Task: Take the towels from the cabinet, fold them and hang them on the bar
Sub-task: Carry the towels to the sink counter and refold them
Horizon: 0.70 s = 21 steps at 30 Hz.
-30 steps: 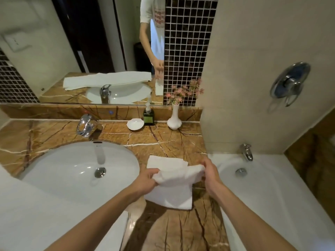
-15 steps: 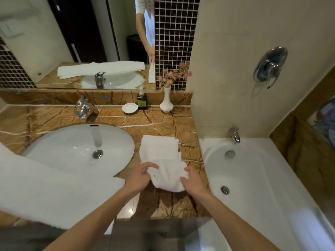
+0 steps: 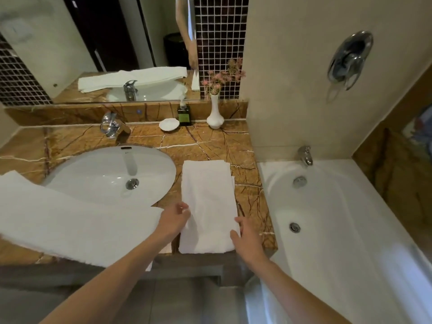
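Folded white towel lies on counter between sink and bathtub; left hand curls at its left edge (grip unclear), right hand rests flat-fingered on the right edge; cloth judged light, limp, best lifted by both near corners.

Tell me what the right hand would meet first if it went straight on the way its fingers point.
The folded towel: the right hand lies at its near right edge, fingers pointing away over it. Past the towel, probably only bare countertop, though depth is unclear.
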Tool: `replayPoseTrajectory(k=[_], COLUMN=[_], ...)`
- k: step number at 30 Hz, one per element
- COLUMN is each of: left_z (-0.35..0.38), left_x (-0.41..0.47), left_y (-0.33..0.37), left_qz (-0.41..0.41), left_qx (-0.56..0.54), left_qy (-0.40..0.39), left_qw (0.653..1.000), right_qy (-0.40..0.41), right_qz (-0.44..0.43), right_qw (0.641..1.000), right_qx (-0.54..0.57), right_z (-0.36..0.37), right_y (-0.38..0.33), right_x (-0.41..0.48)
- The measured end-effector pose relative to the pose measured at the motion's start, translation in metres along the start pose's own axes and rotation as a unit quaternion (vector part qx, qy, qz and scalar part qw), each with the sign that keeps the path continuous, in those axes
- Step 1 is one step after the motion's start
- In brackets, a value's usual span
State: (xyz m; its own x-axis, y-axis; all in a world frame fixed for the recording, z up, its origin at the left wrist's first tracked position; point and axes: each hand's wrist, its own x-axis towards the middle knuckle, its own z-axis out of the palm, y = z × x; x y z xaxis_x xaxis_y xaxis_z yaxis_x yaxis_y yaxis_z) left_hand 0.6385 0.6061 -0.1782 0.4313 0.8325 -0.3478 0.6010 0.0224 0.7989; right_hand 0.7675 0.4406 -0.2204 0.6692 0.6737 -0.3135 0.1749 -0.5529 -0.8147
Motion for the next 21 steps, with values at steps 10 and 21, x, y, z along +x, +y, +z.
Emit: replayPoseTrajectory(k=[10, 21], left_z=[0.006, -0.002], left_x=[0.052, 0.062], left_y=[0.025, 0.043], left_qz=[-0.051, -0.102], left_qx=[-0.117, -0.187], left_qy=[0.003, -0.099], left_qw=[0.992, 0.972], right_qy=[0.062, 0.002], right_qz=[-0.024, -0.014], right_qw=[0.997, 0.997], right_qx=[-0.040, -0.074], right_z=[-0.005, -0.012], right_y=[-0.006, -0.030], right_x=[0.014, 0.038])
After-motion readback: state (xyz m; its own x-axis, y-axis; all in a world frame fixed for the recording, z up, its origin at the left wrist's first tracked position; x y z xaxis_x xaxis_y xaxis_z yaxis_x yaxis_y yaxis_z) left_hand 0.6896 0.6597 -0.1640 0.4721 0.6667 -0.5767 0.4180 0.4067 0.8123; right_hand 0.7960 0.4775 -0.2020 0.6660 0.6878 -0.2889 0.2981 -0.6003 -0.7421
